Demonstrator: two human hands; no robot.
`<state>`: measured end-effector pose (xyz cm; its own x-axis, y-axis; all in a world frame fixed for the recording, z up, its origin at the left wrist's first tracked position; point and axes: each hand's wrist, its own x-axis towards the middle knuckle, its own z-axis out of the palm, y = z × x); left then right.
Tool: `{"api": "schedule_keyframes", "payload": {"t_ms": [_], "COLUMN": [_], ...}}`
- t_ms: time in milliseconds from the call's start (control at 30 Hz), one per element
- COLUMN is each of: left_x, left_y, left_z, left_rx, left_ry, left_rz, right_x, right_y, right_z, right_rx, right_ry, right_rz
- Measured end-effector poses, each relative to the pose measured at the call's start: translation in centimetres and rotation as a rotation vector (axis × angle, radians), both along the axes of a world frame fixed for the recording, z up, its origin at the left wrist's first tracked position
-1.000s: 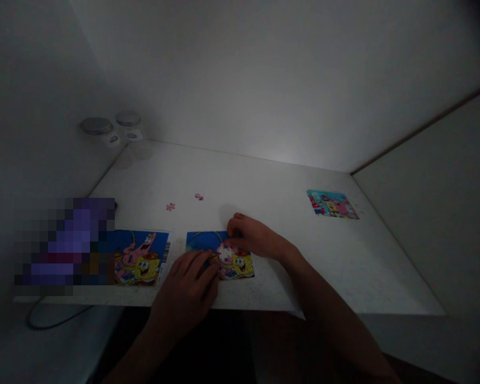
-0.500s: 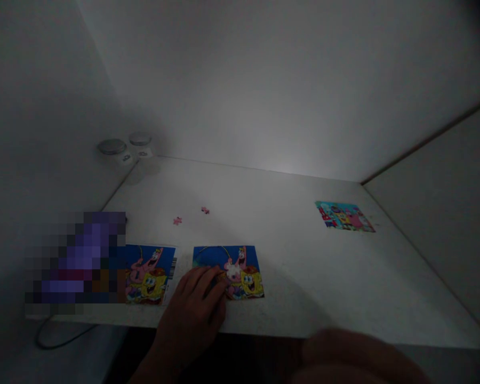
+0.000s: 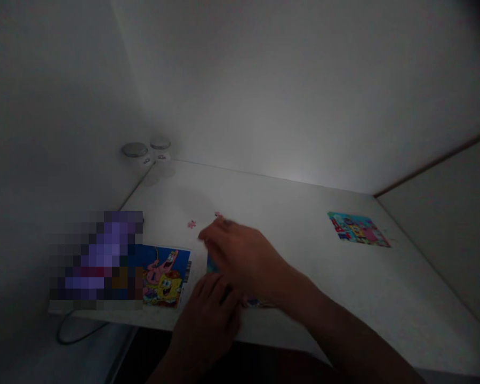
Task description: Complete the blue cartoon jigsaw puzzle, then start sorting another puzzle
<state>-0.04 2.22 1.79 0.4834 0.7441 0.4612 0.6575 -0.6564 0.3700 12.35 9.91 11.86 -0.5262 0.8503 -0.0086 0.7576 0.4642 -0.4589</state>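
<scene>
My left hand point(image 3: 212, 312) rests at the lower left part of a cartoon puzzle point(image 3: 262, 302), its fingers bent; what they hold, if anything, is hidden. Over the puzzle reaches my right hand point(image 3: 244, 253), covering most of it, with its fingertips near two loose pink pieces. One pink piece point(image 3: 191, 224) lies left of those fingertips, the other point(image 3: 217, 214) just beyond them. Whether the right fingers pinch anything is blurred. Left of my left hand lies a picture card point(image 3: 164, 277) with a pink and a yellow cartoon figure.
Another cartoon puzzle point(image 3: 359, 229) lies at the right of the white table point(image 3: 288, 213). Two lidded jars point(image 3: 135, 150) stand in the back left corner. A blurred-out purple object point(image 3: 102, 256) and a cable point(image 3: 74, 341) are at the left.
My right hand has come in from the lower right and now reaches across the puzzle toward the pink pieces. My left hand stays by the puzzle. The view has shifted slightly.
</scene>
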Motion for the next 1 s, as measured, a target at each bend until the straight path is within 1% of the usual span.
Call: {"api": "schedule_keyframes", "payload": {"t_ms": [33,67,100,133,200,233,300,400,500,667,767,833,900,967,1000], "left_x": [0.0,-0.1,-0.2,-0.2,-0.3,-0.4,-0.4,-0.4,-0.4,-0.4,-0.4,-0.5,-0.4,-0.4,-0.3], "left_y": [0.0,0.0,0.0,0.0,-0.1,-0.1,-0.1,-0.1,-0.2,-0.3,-0.4,-0.4,-0.4,-0.4,-0.4], "left_z": [0.3,0.5,0.7,0.8,0.9,0.8,0.7,0.8,0.8,0.8,1.0,1.2,1.3,1.4,1.4], "left_rx": [-0.016,-0.024,-0.028,-0.031,-0.031,-0.032,-0.04,-0.057,-0.046,-0.056,-0.069,-0.078,-0.082,-0.083,-0.082], "left_ry": [0.002,0.002,0.001,-0.001,-0.008,-0.011,-0.013,-0.002,-0.002,0.01,0.019,0.021,0.02,0.02,0.021], "left_rz": [-0.013,-0.019,-0.021,-0.022,-0.026,-0.031,-0.04,-0.039,-0.037,-0.04,-0.042,-0.042,-0.04,-0.039,-0.036], "right_x": [0.2,0.5,0.7,0.9,1.3,1.5,1.8,2.4,3.1,3.7,4.3,5.3,6.7,8.1,8.7], "right_y": [2.0,3.8,5.3,6.3,7.2,7.2,6.9,6.9,7.5,8.1,7.7,6.9,5.6,3.8,3.0], "right_z": [-0.6,-1.6,-2.7,-3.9,-5.9,-6.7,-7.3,-7.0,-6.4,-5.9,-5.4,-5.0,-4.6,-4.4,-4.5], "right_rx": [0.051,0.091,0.101,0.092,0.084,0.078,0.057,-0.017,-0.076,-0.147,-0.196,-0.225,-0.316,-0.542,-0.652], "right_ry": [-0.047,-0.084,-0.113,-0.134,-0.153,-0.148,-0.12,-0.088,-0.081,-0.043,0.023,0.077,0.179,0.369,0.427], "right_rz": [-0.126,-0.211,-0.251,-0.241,-0.204,-0.194,-0.21,-0.236,-0.206,-0.159,-0.129,-0.096,-0.058,-0.034,-0.044]}}
